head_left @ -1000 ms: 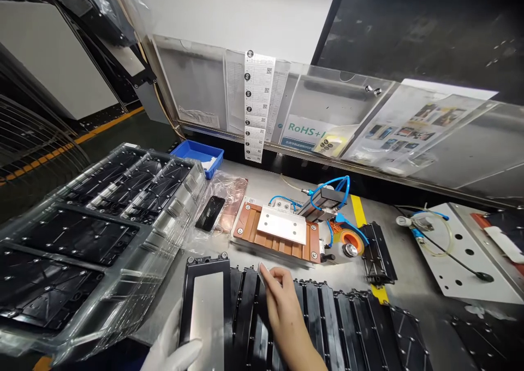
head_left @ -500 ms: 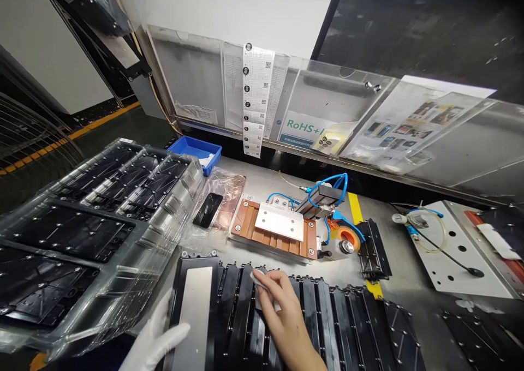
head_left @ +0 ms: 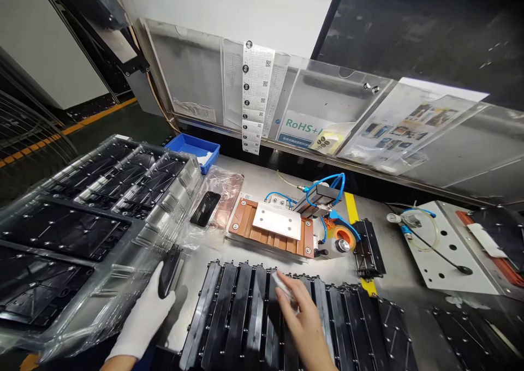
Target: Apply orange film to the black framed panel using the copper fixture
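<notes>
1. The right hand (head_left: 305, 319) is bare and is pinching a small white cloth (head_left: 284, 285) between thumb and fingers, pressing it on the row of black plates (head_left: 245, 311) leaning side by side near the front of the table (head_left: 262, 183).
2. The left hand (head_left: 145, 313), in a white glove, is closing around the edge of one black plate (head_left: 168, 270) just left of the row, beside the clear trays (head_left: 94, 218).
3. The clear trays are sitting stacked on the left, holding more black plates.
4. A brown block (head_left: 272, 230) with a white top is sitting behind the row.
5. A blue bin (head_left: 195, 150) is sitting farther back on the left.
</notes>
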`<state>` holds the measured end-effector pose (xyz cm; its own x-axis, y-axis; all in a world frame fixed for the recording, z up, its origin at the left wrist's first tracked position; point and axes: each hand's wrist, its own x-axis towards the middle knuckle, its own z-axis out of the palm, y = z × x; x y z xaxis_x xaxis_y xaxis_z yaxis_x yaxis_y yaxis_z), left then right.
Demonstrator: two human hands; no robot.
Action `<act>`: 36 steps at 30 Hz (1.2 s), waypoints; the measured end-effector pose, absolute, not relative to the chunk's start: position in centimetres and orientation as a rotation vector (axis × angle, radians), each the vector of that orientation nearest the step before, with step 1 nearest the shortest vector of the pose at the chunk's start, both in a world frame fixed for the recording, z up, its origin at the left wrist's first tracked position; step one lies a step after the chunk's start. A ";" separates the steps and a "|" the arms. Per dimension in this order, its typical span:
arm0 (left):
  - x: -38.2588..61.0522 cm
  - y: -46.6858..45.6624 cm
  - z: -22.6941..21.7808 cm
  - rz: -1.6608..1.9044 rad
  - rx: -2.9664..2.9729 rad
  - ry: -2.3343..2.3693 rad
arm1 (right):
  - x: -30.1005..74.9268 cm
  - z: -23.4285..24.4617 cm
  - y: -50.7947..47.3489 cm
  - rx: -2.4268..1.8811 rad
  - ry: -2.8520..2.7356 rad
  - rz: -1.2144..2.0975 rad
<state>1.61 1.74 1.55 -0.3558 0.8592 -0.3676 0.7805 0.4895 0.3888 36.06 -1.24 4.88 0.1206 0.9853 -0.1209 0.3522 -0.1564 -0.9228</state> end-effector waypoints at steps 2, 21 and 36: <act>2.6 0.7 0.8 0.233 1.432 2.223 | 37.4 4.4 -1.1 -1.682 -1.142 1.041; 4.7 -0.1 -1.8 0.202 1.795 2.108 | 41.2 3.8 -1.7 -1.712 -1.094 1.248; 1.5 -3.2 5.4 0.974 0.442 1.539 | 41.2 3.8 -2.2 -1.736 -1.039 1.200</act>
<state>1.52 -3.16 5.45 -0.2269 0.7474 -0.6245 -0.2443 0.5770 0.7793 41.23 -2.17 3.79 0.2241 0.9177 -0.3281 0.1936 -0.3718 -0.9079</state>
